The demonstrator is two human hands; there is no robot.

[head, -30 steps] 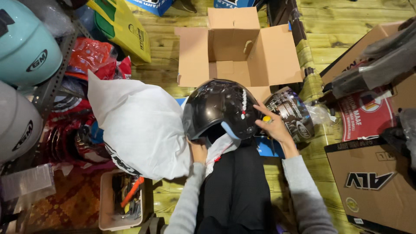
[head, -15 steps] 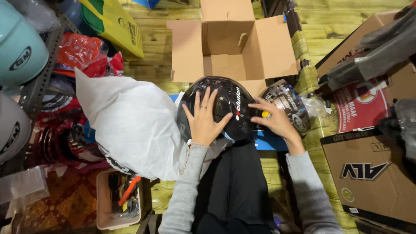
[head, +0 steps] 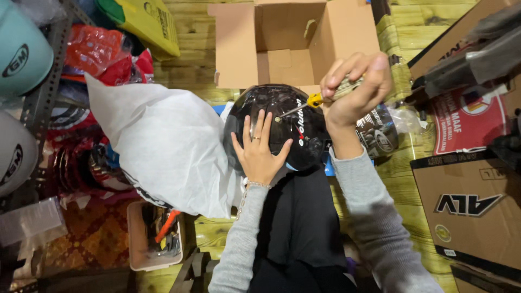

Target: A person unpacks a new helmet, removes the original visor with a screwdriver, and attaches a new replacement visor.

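Glossy black helmet (head: 282,127), resting on the lap beneath the flat, open left hand (head: 259,153); right hand (head: 355,87), grip closed on a yellow-collared screwdriver (head: 309,102), tip at the shell below-left: steep angle risks slipping and scratching.

Black helmet (head: 282,127) sits on the lap; left hand (head: 259,151) lies flat on its near shell, right hand (head: 355,87) above its right side gripping a screwdriver (head: 317,99), tip on the shell. Left of the helmet, a big white bag (head: 163,146) blocks passage, touching it. Far side: open cardboard box (head: 293,40) just beyond, narrow gap only. Right: wrapped part in plastic (head: 380,135) close by, then flat cartons (head: 469,201). Free strip of wooden floor (head: 401,38) far right of the box. Near left, small tray of tools (head: 154,236) under the bag edge.
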